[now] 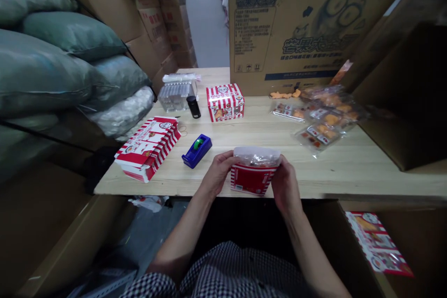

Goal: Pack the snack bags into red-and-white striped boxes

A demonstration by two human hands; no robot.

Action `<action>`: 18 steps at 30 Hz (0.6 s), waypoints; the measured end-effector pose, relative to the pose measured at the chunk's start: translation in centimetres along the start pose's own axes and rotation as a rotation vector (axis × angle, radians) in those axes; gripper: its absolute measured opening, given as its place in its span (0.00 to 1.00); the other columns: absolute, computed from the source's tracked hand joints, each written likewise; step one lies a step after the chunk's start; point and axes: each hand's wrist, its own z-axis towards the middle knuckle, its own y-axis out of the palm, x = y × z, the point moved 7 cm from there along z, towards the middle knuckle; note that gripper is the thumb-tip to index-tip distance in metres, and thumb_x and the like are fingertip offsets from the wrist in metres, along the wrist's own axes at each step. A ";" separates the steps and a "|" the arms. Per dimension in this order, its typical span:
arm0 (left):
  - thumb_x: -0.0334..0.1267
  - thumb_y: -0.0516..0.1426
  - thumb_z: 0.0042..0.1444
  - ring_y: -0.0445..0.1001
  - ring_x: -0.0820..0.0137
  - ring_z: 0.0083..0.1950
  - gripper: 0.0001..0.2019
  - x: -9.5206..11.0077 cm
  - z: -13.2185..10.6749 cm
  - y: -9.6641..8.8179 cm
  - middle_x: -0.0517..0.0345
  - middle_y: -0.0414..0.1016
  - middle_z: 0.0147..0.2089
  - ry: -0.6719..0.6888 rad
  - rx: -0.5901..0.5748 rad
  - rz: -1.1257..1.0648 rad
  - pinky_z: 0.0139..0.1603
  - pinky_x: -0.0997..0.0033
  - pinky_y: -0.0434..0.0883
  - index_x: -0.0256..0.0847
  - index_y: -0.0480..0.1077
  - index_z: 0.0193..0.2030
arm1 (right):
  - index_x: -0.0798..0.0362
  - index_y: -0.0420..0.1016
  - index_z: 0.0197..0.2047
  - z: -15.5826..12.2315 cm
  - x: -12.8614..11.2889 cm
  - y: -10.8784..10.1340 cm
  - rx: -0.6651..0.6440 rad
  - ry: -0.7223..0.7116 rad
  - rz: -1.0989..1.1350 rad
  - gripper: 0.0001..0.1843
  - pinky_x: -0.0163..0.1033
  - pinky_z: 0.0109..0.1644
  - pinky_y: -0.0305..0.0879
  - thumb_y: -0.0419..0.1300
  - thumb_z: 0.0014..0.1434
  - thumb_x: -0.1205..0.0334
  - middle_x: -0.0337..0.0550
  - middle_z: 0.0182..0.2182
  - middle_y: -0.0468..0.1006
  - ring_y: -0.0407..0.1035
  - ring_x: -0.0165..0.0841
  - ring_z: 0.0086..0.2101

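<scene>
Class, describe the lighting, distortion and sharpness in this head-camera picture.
Head view: table evenly lit, no glare, lower corners dark; wide lens stretches the sacks at the left edge; the striped box between left hand and right hand looks slightly soft.

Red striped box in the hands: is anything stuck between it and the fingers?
No, nothing visible. The left hand grips the red striped box on its left side and the right hand on its right side. A clear bag pokes out of its top; the blue tape dispenser lies apart, to the left.
</scene>
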 end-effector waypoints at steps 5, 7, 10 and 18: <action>0.37 0.63 0.53 0.76 0.70 0.33 0.11 0.3 0.1 0.3 0.55 0.82 0.34 0.105 0.060 0.022 0.37 0.73 0.68 0.34 0.81 0.42 | 0.47 0.77 0.41 0.5 -0.4 0.4 -0.093 0.115 0.021 0.11 0.40 0.50 0.67 0.64 0.56 0.53 0.37 0.39 0.82 0.75 0.38 0.42; 0.36 0.63 0.52 0.76 0.70 0.32 0.12 0.3 -0.6 0.7 0.56 0.82 0.33 0.104 0.107 -0.026 0.36 0.73 0.69 0.35 0.80 0.42 | 0.48 0.77 0.46 -0.1 -0.6 0.7 -0.133 0.169 0.022 0.14 0.41 0.50 0.68 0.65 0.57 0.56 0.39 0.40 0.83 0.76 0.39 0.42; 0.36 0.63 0.51 0.78 0.68 0.33 0.16 -0.3 -2.6 1.3 0.56 0.82 0.35 0.020 0.150 -0.122 0.37 0.72 0.71 0.36 0.79 0.47 | 0.49 0.76 0.50 -2.2 -0.5 0.3 -0.166 0.281 0.051 0.16 0.40 0.47 0.70 0.63 0.60 0.57 0.41 0.42 0.84 0.77 0.38 0.41; 0.30 0.65 0.43 0.75 0.73 0.26 0.11 -8.0 -7.9 -1.3 0.58 0.79 0.28 -0.405 0.233 -0.227 0.31 0.75 0.70 0.34 0.79 0.37 | 0.52 0.77 0.43 -8.0 6.4 -5.5 -0.088 0.762 0.084 0.14 0.41 0.38 0.73 0.69 0.52 0.60 0.43 0.36 0.85 0.78 0.37 0.32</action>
